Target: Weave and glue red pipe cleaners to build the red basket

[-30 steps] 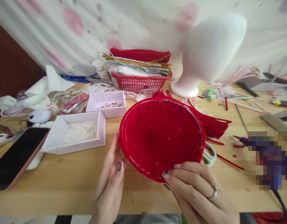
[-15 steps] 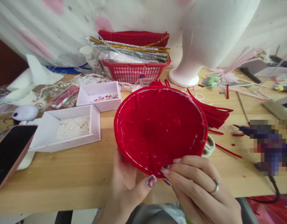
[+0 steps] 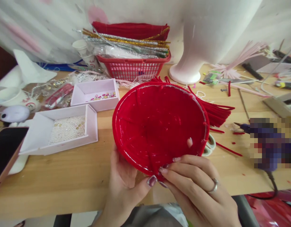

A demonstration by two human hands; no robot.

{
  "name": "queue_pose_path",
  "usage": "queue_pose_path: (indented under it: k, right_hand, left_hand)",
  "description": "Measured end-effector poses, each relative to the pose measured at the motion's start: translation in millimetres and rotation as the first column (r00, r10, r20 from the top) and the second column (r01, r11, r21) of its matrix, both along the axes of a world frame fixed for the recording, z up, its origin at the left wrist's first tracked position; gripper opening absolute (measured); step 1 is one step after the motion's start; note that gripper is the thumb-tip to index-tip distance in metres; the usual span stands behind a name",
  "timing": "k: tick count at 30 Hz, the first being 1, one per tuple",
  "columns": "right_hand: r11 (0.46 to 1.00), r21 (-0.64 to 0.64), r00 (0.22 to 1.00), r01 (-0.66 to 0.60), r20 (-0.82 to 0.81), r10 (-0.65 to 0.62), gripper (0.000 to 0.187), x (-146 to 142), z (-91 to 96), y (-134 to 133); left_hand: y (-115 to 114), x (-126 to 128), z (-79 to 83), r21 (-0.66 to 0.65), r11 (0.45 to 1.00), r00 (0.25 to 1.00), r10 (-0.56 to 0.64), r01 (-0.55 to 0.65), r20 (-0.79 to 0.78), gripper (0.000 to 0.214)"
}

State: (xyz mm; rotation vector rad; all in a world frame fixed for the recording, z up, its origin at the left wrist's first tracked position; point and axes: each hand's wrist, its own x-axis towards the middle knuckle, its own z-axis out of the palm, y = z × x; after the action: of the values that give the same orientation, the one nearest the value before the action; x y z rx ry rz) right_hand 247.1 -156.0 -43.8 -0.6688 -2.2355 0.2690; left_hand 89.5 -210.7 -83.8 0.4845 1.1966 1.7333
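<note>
A round red bowl-shaped piece (image 3: 159, 126), woven from red pipe cleaners with a pale wire along its rim, is held tilted above the wooden table (image 3: 65, 176). My left hand (image 3: 126, 192) cups its near underside, thumb pressed on the rim. My right hand (image 3: 197, 192), wearing a ring, pinches the near rim with its fingertips right beside the left thumb. One fingertip pokes through the weave at the lower right of the bowl. Behind the bowl lies a bundle of red pipe cleaners (image 3: 216, 113).
Two white trays stand at left, one with pearls (image 3: 65, 129), one with gems (image 3: 98, 94). A red basket (image 3: 133, 67) of tinsel stems and a white foam head stand (image 3: 202, 37) are behind. A phone (image 3: 5, 154) lies far left. Scissors (image 3: 209, 146) and tools lie at right.
My left hand slid from the bowl's left edge to under its near side, thumb now on the rim. The bowl came closer and tipped slightly. A fingertip now shows through the weave.
</note>
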Motion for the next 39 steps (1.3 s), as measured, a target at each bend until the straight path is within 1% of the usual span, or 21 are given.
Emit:
queue_pose_path:
  k: [4,6,9,12,16,19,21,24,26,27,29,30,31,34,36,37,39]
  right_hand:
    - [0.998,-0.026,0.998,0.059,-0.008,-0.059,0.014,-4,-3.7,-5]
    - [0.995,-0.007,0.995,0.100,0.007,-0.100,0.017,-4,-3.5,-7]
    - [0.988,0.012,0.988,0.151,0.011,-0.151,0.018,-3,-1.6,-8]
    - [0.989,-0.017,0.989,0.145,-0.004,-0.145,0.015,-3,-1.0,-9]
    - [0.994,-0.055,0.995,0.095,-0.035,-0.098,0.015,-3,-2.3,-7]
    - [0.996,-0.058,0.993,0.070,-0.091,-0.075,0.019,0,1.1,-4]
    - [0.996,-0.051,0.992,0.075,-0.094,-0.080,0.022,2,7.5,-3]
    - [0.995,-0.083,0.996,0.059,-0.063,-0.064,0.025,4,21.1,-5]
    - [0.986,-0.140,0.983,0.095,-0.142,-0.115,0.022,2,28.3,-8]
    - [0.976,-0.179,0.967,0.124,-0.199,-0.160,0.020,1,30.1,-9]
    - [0.946,-0.269,0.924,0.178,-0.284,-0.255,0.018,-1,29.8,-11]
    - [0.935,-0.300,0.913,0.189,-0.297,-0.280,0.017,-2,28.0,-10]
    - [0.932,-0.312,0.916,0.186,-0.289,-0.280,0.015,-2,25.6,-9]
    - [0.943,-0.258,0.929,0.212,-0.247,-0.277,0.013,1,18.1,-1]
    - [0.948,-0.213,0.935,0.236,-0.216,-0.281,0.009,4,15.1,6]
    - [0.944,-0.213,0.933,0.250,-0.206,-0.294,0.007,5,14.3,8]
    - [0.935,-0.238,0.927,0.264,-0.206,-0.315,0.014,5,13.3,13]
  left_hand:
    - [2,-1,-3.5,0.031,0.999,1.000,-0.020,0.021,-0.023,0.095]
    - [4,0,-3.8,0.036,0.999,0.999,-0.036,0.037,-0.029,0.100]
    - [7,2,-2.4,0.039,0.999,1.000,-0.031,0.031,0.000,0.110]
    - [6,5,-1.6,0.022,0.999,1.000,-0.023,0.023,0.008,0.112]
    - [2,2,-6.4,0.025,0.999,0.995,-0.020,0.022,-0.099,0.103]
    - [1,-7,-8.3,0.107,0.994,0.977,0.012,0.010,-0.211,0.104]
    - [2,-12,-5.5,0.123,0.992,0.961,-0.006,0.041,-0.276,0.104]
    - [-1,-19,2.4,0.084,0.994,0.949,-0.036,0.066,-0.313,0.102]
    - [-4,-23,6.0,0.106,0.994,0.932,0.011,0.029,-0.363,0.096]
    - [-5,-25,6.7,0.126,0.992,0.909,0.044,0.009,-0.414,0.093]
    - [-7,-30,6.9,0.169,0.985,0.829,0.112,-0.020,-0.548,0.086]
    - [-7,-32,7.1,0.186,0.982,0.780,0.138,-0.028,-0.610,0.083]
    - [-6,-33,8.0,0.199,0.980,0.735,0.158,-0.032,-0.659,0.081]
    - [1,-33,17.8,0.246,0.969,0.594,0.213,-0.027,-0.776,0.075]
    - [6,-33,30.0,0.250,0.968,0.467,0.223,-0.005,-0.855,0.068]
    - [8,-34,36.8,0.242,0.970,0.406,0.216,0.012,-0.888,0.065]
    - [10,-41,49.1,0.227,0.972,0.305,0.199,0.057,-0.931,0.060]
